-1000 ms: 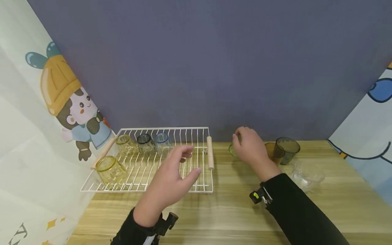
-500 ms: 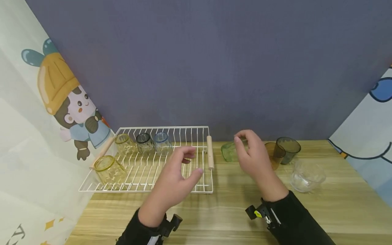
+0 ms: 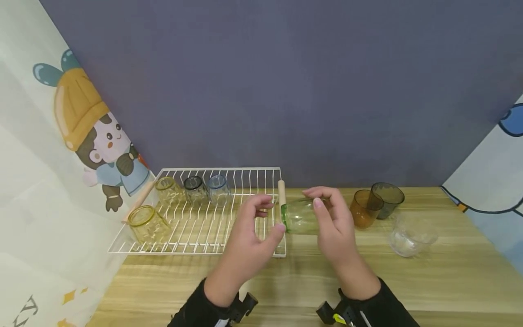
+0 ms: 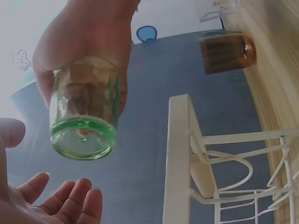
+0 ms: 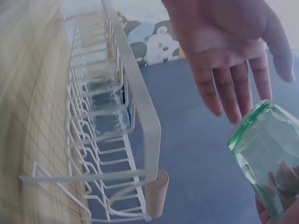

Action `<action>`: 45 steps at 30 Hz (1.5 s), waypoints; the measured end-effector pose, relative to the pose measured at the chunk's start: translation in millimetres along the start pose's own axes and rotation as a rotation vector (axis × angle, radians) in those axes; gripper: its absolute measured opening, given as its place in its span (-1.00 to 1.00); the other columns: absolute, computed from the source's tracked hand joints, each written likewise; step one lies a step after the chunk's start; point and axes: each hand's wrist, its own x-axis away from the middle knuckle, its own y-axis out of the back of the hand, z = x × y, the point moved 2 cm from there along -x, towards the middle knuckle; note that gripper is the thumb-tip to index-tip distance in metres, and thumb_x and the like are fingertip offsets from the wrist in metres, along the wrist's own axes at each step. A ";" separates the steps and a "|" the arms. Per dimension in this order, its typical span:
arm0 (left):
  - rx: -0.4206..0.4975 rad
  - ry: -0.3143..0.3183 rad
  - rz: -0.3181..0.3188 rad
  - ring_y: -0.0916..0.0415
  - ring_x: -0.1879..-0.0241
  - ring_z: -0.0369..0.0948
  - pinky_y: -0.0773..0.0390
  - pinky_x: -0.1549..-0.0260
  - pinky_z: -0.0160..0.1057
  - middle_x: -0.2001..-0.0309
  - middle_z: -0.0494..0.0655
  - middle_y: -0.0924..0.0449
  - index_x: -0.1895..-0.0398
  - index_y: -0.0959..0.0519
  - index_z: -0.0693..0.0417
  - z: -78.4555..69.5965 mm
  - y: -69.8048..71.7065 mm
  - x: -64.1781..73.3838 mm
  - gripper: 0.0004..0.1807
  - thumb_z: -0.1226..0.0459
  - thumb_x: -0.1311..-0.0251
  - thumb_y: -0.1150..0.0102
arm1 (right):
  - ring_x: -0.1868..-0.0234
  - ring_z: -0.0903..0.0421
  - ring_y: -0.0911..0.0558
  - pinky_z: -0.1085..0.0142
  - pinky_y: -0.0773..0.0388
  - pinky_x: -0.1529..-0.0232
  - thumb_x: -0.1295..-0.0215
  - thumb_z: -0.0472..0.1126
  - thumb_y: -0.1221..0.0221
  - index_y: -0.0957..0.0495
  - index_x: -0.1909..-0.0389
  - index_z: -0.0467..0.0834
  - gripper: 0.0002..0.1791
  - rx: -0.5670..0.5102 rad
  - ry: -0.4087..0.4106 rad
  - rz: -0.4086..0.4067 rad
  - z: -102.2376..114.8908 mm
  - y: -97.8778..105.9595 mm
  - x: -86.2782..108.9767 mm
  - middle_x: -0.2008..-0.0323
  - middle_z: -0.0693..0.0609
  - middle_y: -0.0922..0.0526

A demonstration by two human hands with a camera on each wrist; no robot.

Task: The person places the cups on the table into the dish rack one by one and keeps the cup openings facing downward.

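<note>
A green glass (image 3: 300, 217) is held sideways above the table, between the rack and the amber cup. My right hand (image 3: 337, 231) grips it, thumb on the near side and fingers round the far side. Its thick green end points left, toward my left hand (image 3: 249, 240). That hand hovers over the rack's right part, fingers loosely bent and thumb apart. In the left wrist view, a gap shows between the left fingers and the glass (image 4: 84, 112). The right wrist view shows the left palm facing the glass (image 5: 266, 154), fingers extended and holding nothing.
A white wire rack (image 3: 216, 169) with wooden handles (image 3: 282, 192) holds a front yellow glass (image 3: 149, 227), a back yellow glass (image 3: 168, 190), a dark glass (image 3: 195, 190) and a blue glass (image 3: 219, 190). Right stand an amber cup (image 3: 363, 211), a grey cup (image 3: 390, 200) and a clear glass (image 3: 410, 236).
My right hand has lifted the green glass from near the back wall and brought it left and nearer, turned on its side. My left hand has shifted slightly right.
</note>
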 end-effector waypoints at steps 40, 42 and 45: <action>0.227 -0.046 0.003 -0.48 0.23 -0.13 -0.67 0.38 -0.25 0.05 0.05 -0.41 -0.23 -0.23 0.09 -9.0 -26.8 12.9 -0.58 0.29 -0.35 -0.04 | -0.05 -0.13 -0.43 0.25 -0.49 -0.05 -0.24 -0.62 0.33 -0.22 0.17 -0.60 -0.79 -0.185 0.272 -0.052 15.9 -35.2 24.1 0.04 -0.34 -0.43; 0.228 -0.044 0.004 -0.48 0.22 -0.13 -0.67 0.37 -0.25 0.04 0.04 -0.40 -0.23 -0.23 0.07 -8.5 -26.8 13.0 -0.58 0.29 -0.36 -0.04 | -0.05 -0.14 -0.43 0.24 -0.49 -0.06 -0.24 -0.62 0.32 -0.22 0.17 -0.61 -0.79 -0.185 0.274 -0.052 16.0 -35.2 24.0 0.04 -0.34 -0.43; 0.220 -0.049 -0.004 -0.48 0.19 -0.12 -0.66 0.35 -0.24 0.02 0.01 -0.41 -0.22 -0.24 0.10 -7.4 -26.2 13.4 -0.58 0.30 -0.35 -0.04 | -0.06 -0.13 -0.43 0.26 -0.49 -0.06 -0.23 -0.62 0.29 -0.22 0.17 -0.61 -0.80 -0.180 0.276 -0.044 16.1 -35.4 24.1 0.03 -0.34 -0.42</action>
